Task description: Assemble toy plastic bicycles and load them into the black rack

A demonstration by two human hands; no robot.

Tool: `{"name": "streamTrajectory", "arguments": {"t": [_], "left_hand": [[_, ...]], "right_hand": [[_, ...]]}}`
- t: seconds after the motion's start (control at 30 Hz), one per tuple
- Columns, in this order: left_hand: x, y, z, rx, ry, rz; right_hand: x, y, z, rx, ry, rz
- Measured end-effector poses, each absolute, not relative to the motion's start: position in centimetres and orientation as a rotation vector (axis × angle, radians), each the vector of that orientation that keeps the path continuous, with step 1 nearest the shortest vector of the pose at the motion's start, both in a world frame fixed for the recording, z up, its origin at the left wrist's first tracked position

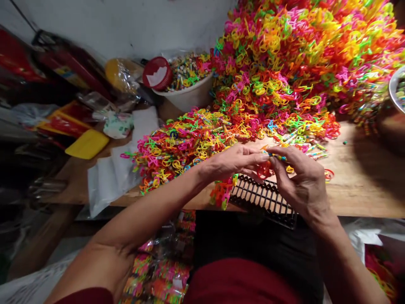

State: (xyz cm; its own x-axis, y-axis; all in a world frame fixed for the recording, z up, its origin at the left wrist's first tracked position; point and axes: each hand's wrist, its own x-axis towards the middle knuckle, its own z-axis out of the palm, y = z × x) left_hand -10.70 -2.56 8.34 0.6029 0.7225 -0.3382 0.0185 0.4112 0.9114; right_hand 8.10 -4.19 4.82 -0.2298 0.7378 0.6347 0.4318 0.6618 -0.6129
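Observation:
Over the table's front part, my left hand (236,162) and my right hand (300,179) meet fingertip to fingertip. Between them is a thin blue-and-green tube (280,157), pinched by my right thumb and fingers. A red-orange looped plastic toy (264,170) hangs at my left fingertips; whether it is joined to the tube is hidden by the fingers. Just below the hands lies a black slotted rack (262,194), its far edge partly covered. Several bright plastic toys (221,194) sit at the rack's left end.
A huge heap of colourful plastic toys (303,63) rises behind, spreading left into a lower pile (180,143). A white tub (193,90) with a red basket (157,74) stands at the back. White plastic bags (109,177) lie left; a metal bowl (394,90) is right.

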Motion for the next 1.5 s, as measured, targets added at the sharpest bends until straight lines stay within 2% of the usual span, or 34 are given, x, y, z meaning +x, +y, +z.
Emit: {"name": "streamTrajectory", "arguments": {"t": [0.33,0.67,0.93,1.17,1.37,1.5], "left_hand": [[-9.8,-1.1,7.4,0.749,1.027,0.612],[-8.5,-2.1,7.2,0.734,0.846,0.554],[-8.6,-2.8,7.0,0.667,0.866,0.510],[-8.3,-3.2,7.3,0.714,0.886,0.450],[-7.5,-3.9,8.0,0.750,0.940,0.485],[-6.9,-3.8,7.7,0.680,0.952,0.477]], "right_hand": [[9.5,-5.3,2.1,-1.046,-1.294,0.839],[8.8,-5.9,-0.1,-1.049,-1.179,0.966],[8.7,-6.7,-0.6,-0.973,-1.346,0.592],[9.3,-7.2,-1.5,-0.821,-1.395,0.632],[10.4,-7.0,-2.0,-0.833,-1.585,0.372],[11.5,-6.7,-1.4,-0.852,-1.689,0.339]]}}
